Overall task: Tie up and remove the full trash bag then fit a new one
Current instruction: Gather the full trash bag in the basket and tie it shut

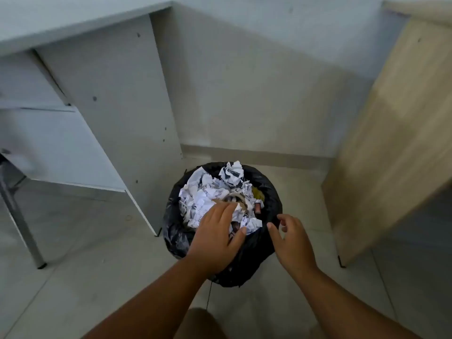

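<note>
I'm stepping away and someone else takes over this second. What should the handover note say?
Left hand: open, fingers straight, lying over the crumpled paper heaped in the black trash bag.
Right hand: open, fingers loosely curled, holding nothing, beside the bag's right rim; contact unclear.
The bag stands on the floor between a grey desk and a wooden cabinet, full, mouth open.
Done: nothing; the bag is untied and in place.
Left: gather and tie the rim, lift the bag out, fit a new one. No new bag is in view.
</note>
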`<state>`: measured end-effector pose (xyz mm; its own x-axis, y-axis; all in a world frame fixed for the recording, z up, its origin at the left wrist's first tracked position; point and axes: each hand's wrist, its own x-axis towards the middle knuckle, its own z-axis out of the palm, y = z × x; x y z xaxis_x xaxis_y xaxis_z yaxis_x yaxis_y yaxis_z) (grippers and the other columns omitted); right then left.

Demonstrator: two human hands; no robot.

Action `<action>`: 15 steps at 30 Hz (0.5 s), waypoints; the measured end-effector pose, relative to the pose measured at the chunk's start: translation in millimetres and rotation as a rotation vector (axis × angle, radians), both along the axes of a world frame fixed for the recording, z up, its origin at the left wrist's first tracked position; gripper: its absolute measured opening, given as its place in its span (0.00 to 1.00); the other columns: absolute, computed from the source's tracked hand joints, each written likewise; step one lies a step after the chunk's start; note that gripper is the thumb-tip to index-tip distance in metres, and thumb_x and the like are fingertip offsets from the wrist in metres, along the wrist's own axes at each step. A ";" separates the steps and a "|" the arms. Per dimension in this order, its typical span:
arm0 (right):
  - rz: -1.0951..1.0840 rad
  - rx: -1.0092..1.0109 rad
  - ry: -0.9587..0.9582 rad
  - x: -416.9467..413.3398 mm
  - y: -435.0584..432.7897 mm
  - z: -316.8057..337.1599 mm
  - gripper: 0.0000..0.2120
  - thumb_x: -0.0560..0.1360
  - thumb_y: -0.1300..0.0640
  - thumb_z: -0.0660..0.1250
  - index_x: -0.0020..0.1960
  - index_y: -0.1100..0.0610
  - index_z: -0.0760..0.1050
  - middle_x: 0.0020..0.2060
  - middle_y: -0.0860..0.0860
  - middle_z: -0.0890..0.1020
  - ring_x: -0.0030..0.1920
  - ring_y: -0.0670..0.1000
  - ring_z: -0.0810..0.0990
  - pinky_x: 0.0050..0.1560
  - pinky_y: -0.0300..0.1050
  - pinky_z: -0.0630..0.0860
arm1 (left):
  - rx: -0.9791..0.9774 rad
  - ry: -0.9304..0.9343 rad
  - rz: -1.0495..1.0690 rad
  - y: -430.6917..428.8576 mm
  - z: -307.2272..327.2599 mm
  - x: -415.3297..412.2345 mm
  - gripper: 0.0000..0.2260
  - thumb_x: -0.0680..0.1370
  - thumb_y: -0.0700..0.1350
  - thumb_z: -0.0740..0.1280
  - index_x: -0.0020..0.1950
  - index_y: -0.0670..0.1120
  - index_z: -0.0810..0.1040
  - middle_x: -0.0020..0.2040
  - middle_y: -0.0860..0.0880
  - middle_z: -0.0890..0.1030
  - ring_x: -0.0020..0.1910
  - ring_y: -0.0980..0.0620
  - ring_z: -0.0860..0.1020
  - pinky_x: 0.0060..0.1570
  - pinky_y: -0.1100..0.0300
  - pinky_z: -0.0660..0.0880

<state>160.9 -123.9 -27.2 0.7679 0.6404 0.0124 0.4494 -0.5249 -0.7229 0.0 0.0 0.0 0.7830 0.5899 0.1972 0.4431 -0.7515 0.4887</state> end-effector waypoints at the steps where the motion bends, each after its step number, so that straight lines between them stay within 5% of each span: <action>1: -0.018 -0.004 0.008 -1.1 2.8 -3.8 0.22 0.81 0.46 0.64 0.70 0.56 0.72 0.63 0.52 0.76 0.60 0.51 0.77 0.56 0.45 0.75 | -0.006 0.011 -0.026 2.7 -6.8 2.1 0.30 0.82 0.62 0.55 0.79 0.46 0.64 0.77 0.48 0.67 0.78 0.50 0.62 0.77 0.51 0.60; 4: -0.052 -0.032 0.073 -1.2 9.9 -11.0 0.22 0.82 0.46 0.61 0.71 0.56 0.71 0.66 0.53 0.75 0.63 0.53 0.76 0.61 0.48 0.74 | 0.024 0.051 -0.108 13.4 -25.0 16.1 0.30 0.82 0.61 0.55 0.79 0.47 0.63 0.79 0.48 0.64 0.80 0.49 0.57 0.76 0.46 0.60; 9: -0.137 -0.034 0.231 -3.3 18.0 -18.1 0.23 0.84 0.45 0.56 0.75 0.55 0.67 0.67 0.52 0.74 0.67 0.54 0.75 0.63 0.48 0.73 | 0.007 0.228 -0.153 13.6 -35.3 34.8 0.32 0.79 0.67 0.45 0.82 0.58 0.51 0.84 0.49 0.50 0.82 0.51 0.40 0.77 0.52 0.39; 11: -0.162 0.014 0.318 -2.2 21.1 -21.0 0.22 0.84 0.45 0.54 0.73 0.55 0.69 0.63 0.49 0.75 0.66 0.54 0.76 0.60 0.45 0.72 | 0.060 0.290 -0.135 13.6 -37.8 39.2 0.34 0.78 0.68 0.41 0.83 0.58 0.51 0.84 0.49 0.48 0.82 0.50 0.38 0.78 0.51 0.37; 15: -0.268 -0.006 0.592 10.1 34.9 -38.8 0.29 0.83 0.38 0.49 0.75 0.55 0.68 0.69 0.56 0.75 0.67 0.58 0.75 0.67 0.54 0.72 | 0.155 0.328 -0.122 12.4 -45.0 44.4 0.33 0.80 0.67 0.42 0.82 0.54 0.56 0.84 0.47 0.51 0.82 0.49 0.40 0.78 0.51 0.34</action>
